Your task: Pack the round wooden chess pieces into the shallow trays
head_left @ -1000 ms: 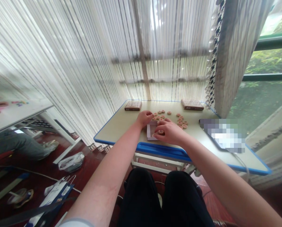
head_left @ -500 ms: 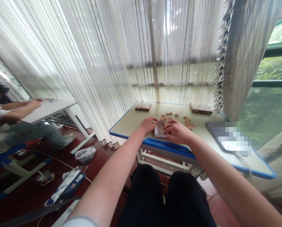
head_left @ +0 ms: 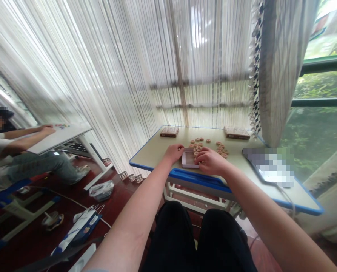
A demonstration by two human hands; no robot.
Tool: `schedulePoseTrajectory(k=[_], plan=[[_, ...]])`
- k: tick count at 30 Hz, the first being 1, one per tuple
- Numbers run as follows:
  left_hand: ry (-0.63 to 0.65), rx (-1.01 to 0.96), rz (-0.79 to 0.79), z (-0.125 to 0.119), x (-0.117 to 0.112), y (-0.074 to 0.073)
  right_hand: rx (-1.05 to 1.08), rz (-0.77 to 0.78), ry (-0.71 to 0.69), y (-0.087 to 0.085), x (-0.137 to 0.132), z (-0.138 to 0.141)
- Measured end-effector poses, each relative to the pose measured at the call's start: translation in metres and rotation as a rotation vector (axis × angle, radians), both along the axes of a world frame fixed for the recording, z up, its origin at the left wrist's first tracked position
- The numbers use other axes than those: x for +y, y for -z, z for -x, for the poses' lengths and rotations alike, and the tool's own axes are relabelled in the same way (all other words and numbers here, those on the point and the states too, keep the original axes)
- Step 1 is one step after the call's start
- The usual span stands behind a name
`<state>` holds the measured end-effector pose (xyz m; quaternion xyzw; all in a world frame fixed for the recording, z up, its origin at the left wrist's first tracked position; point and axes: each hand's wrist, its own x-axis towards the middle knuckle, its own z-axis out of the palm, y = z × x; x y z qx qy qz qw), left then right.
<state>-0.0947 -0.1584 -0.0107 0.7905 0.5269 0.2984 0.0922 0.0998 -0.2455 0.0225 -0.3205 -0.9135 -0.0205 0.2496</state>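
A small white open box (head_left: 188, 160) lies on the beige table (head_left: 154, 151) near its blue front edge. My left hand (head_left: 173, 152) rests curled against the box's left side. My right hand (head_left: 210, 160) is curled at the box's right side, fingertips over a few round wooden game pieces in it; whether it grips one is unclear. Several more round wooden pieces (head_left: 210, 145) are scattered on the table just beyond the box.
Two flat brown boxes sit at the table's far edge, one left (head_left: 169, 131), one right (head_left: 236, 132). A blurred flat item (head_left: 270, 166) with a cable lies at the right. Curtains hang behind. Another person (head_left: 12, 151) sits at a white table to the left. Bags lie on the floor.
The view swung, bringing the seated person at left into sight. My right hand stays curled at the white box, my left hand moved back from the scattered pieces to the box's left side.
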Motion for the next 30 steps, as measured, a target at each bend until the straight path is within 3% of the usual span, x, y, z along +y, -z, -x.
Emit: schedulePoseTrajectory(k=[6,26,30], plan=[[0.064,0.028,-0.031,0.0008,0.0002,0.0003,-0.006,0.017,0.032,-0.0013,-0.0013,-0.0011],[0.057,0.011,-0.028,0.0007,0.0029,0.0017,0.022,0.027,0.017,-0.0016,-0.0017,-0.0014],[0.037,-0.01,-0.045,0.0013,0.0034,0.0021,0.066,0.03,0.079,-0.0018,0.0015,-0.0036]])
